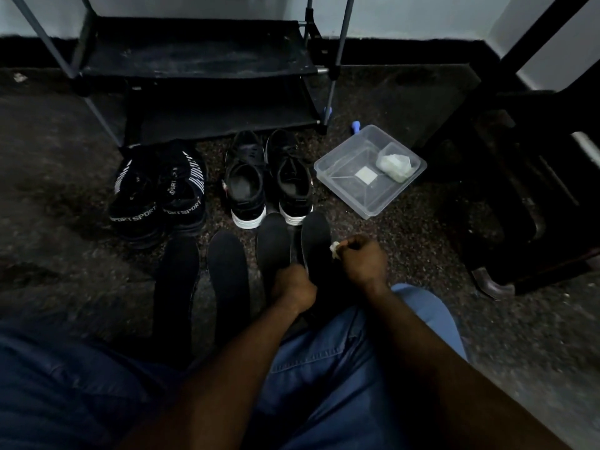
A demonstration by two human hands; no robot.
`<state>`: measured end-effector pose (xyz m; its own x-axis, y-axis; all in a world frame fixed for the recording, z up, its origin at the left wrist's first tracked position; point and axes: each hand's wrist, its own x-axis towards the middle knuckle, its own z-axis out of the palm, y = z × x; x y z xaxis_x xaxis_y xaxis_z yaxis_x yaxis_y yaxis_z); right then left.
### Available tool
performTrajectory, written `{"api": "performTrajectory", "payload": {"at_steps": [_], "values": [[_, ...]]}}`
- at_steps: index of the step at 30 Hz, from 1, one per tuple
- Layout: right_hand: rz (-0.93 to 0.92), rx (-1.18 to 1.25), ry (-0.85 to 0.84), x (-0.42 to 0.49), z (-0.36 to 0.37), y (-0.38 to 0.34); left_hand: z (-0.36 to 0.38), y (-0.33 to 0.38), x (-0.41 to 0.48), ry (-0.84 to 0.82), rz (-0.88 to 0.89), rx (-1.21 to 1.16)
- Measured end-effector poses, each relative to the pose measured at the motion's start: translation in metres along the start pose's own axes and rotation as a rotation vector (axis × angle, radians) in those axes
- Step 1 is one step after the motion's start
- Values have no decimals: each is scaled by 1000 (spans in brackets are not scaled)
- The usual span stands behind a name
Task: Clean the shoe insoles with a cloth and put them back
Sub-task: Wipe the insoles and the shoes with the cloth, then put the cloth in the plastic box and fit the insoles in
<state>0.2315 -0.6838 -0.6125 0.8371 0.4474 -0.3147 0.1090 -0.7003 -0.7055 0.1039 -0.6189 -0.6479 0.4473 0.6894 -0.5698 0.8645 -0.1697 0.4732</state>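
Though dim, four insoles (pixel 229 280), four shoes (pixel 246 190).

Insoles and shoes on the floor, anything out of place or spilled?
Nothing stands out. Four insoles lie before the shoes; the left hand grips one, the right hand holds a cloth. No spill shows.

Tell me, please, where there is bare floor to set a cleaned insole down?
Bare floor lies left of the black striped SPORT sneakers, and between the clear plastic tray and the right hand. Crowded in the middle, where four black insoles lie close by the white-soled black shoes.
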Motion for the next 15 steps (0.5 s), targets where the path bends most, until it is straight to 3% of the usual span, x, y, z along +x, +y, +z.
{"api": "performTrajectory", "payload": {"at_steps": [6,8,11,15], "values": [[15,238,-56,7,8,4,-8,3,-5,200,-5,91],[15,281,-66,8,9,5,-11,9,-2,244,50,-165],[-8,349,-118,7,10,6,-16,22,1,121,71,-687],[-53,402,-163,6,10,7,-25,29,5,-4,70,-875]]}}
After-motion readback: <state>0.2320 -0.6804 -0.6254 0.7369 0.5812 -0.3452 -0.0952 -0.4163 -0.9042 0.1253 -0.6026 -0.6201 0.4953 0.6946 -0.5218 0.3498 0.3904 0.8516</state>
